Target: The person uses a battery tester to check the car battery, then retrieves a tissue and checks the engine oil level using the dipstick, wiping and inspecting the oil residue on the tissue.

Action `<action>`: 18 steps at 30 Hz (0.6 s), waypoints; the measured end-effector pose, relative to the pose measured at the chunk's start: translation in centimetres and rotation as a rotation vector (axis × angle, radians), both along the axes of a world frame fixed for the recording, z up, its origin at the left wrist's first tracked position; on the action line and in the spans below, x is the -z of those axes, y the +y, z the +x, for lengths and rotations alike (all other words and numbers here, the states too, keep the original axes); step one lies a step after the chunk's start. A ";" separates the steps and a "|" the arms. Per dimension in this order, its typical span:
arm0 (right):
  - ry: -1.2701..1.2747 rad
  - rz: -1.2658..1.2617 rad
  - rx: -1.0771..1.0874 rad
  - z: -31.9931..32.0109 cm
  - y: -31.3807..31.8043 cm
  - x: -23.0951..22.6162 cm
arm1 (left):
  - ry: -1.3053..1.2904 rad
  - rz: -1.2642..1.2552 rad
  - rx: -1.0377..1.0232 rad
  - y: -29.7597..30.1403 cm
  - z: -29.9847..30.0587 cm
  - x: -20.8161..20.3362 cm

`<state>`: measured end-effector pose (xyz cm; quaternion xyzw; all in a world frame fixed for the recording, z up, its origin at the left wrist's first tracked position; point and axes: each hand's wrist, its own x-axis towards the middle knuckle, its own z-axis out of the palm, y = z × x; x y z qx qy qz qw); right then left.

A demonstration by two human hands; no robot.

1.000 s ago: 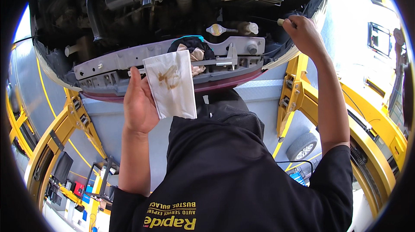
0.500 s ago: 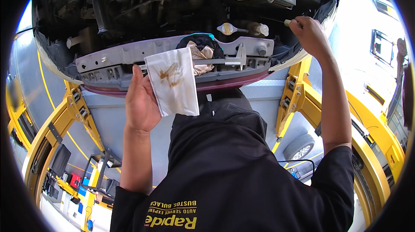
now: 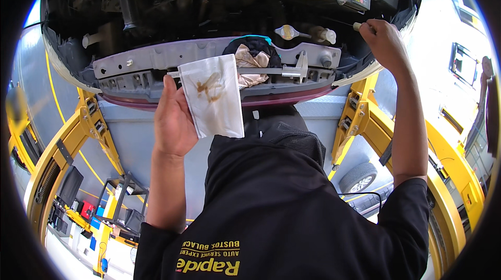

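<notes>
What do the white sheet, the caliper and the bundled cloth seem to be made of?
White sheet in the left hand: probably tissue or paper, matte, with creases and brown stains.
Caliper: apparently metal, satin grey, given its crisp edges and pale glints.
Bundled cloth: fabric, crumpled into soft folds; the pinkish part looks faintly satiny, fibre unclear.

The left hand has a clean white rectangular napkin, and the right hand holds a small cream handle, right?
Not clean: the head view shows brown smears on the white rectangular napkin in the left hand. The right hand does hold the small cream handle.
</notes>
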<state>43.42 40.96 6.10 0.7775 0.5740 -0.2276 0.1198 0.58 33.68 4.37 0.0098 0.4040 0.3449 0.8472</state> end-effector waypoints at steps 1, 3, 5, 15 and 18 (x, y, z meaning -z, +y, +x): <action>-0.009 -0.016 -0.011 -0.1 0.2 0.0 | -0.019 -0.007 -0.003 0.1 0.1 -0.1; 0.001 0.010 -0.006 -0.1 0.1 0.6 | -0.005 -0.002 -0.001 0.2 0.1 -0.2; 0.000 0.013 -0.002 -0.2 0.2 1.0 | -0.002 0.005 0.000 0.2 -0.1 -0.1; -0.058 0.043 -0.135 -2.0 1.0 4.9 | -0.035 -0.017 -0.021 0.5 -0.9 0.3; -0.077 0.016 -0.217 -4.0 1.8 8.6 | -0.101 -0.003 -0.047 0.4 -0.8 0.6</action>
